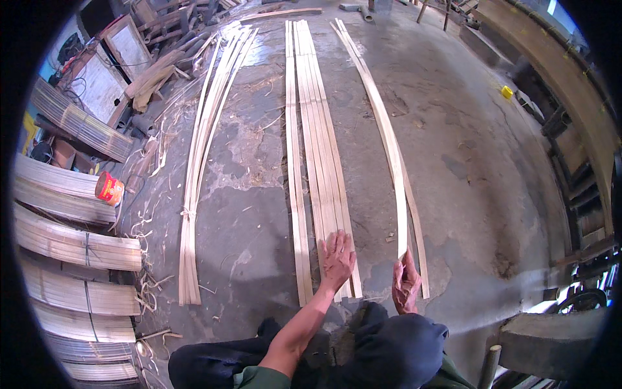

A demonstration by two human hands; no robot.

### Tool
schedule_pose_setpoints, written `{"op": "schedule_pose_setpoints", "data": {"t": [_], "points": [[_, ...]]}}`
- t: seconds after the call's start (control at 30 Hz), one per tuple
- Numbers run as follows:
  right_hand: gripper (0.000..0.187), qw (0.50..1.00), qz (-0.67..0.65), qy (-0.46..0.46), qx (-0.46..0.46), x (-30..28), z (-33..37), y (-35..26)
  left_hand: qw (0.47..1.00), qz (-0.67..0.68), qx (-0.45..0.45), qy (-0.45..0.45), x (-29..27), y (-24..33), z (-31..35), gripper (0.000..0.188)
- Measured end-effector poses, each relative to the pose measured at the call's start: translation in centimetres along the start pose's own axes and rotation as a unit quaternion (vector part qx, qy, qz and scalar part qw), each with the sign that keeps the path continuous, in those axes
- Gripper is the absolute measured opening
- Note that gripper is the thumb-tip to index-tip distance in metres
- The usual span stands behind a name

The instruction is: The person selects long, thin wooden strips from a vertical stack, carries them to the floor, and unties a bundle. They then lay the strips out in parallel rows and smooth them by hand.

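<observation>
Several long pale bamboo strips [317,129] lie side by side on the floor in front of me. My left hand [338,260] rests flat on their near ends, fingers stretched out. To its right, my right hand [406,285] is closed on the near end of a single bamboo strip [393,168], which is raised off the floor at this end and runs far ahead. Another strip [419,240] lies on the floor just right of the held one. Left of the row, a narrower pair of strips [297,194] lies with a small gap between.
A tied bundle of strips [188,246] lies to the left. Stacked bundles [78,243] line the left edge, with a red and yellow tin [109,188] on them. Scrap wood [175,32] is piled at the far left. A concrete block [551,340] stands at near right.
</observation>
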State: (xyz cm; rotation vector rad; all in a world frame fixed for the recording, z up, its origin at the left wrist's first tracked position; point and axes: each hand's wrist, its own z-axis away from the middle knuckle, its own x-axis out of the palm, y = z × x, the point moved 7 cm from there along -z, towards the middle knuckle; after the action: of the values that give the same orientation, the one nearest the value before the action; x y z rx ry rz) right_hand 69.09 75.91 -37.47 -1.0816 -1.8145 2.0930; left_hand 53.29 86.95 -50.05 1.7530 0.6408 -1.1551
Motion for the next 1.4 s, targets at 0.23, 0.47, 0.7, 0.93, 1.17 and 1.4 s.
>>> {"op": "schedule_pose_setpoints", "data": {"t": [0.23,0.47,0.7,0.93,1.17,1.4], "points": [[0.042,0.997,0.052,-0.046,-0.015,2.5,0.3,2.1,0.998,0.057,-0.016,0.038,1.4,0.2,-0.6,0.055],[0.04,0.989,-0.058,-0.118,0.062,6.8,0.4,5.1,0.975,0.172,-0.067,0.12,-10.3,-5.2,-13.3,0.075],[0.041,0.99,-0.004,-0.129,0.062,8.0,2.1,10.2,0.941,0.202,0.024,0.272,-51.2,-4.8,-28.9,0.077],[0.037,0.969,-0.188,-0.14,0.075,7.8,0.1,-2.0,0.877,0.329,0.019,0.35,-50.0,-3.4,-24.6,0.032],[0.043,0.961,-0.189,-0.175,0.101,8.4,1.6,-0.4,0.826,0.499,-0.262,-0.004,-13.2,-6.4,-16.0,0.035],[0.038,0.939,-0.176,-0.227,0.188,8.6,3.7,4.0,0.568,0.736,-0.328,-0.169,-1.4,2.0,-5.5,0.042]]}}
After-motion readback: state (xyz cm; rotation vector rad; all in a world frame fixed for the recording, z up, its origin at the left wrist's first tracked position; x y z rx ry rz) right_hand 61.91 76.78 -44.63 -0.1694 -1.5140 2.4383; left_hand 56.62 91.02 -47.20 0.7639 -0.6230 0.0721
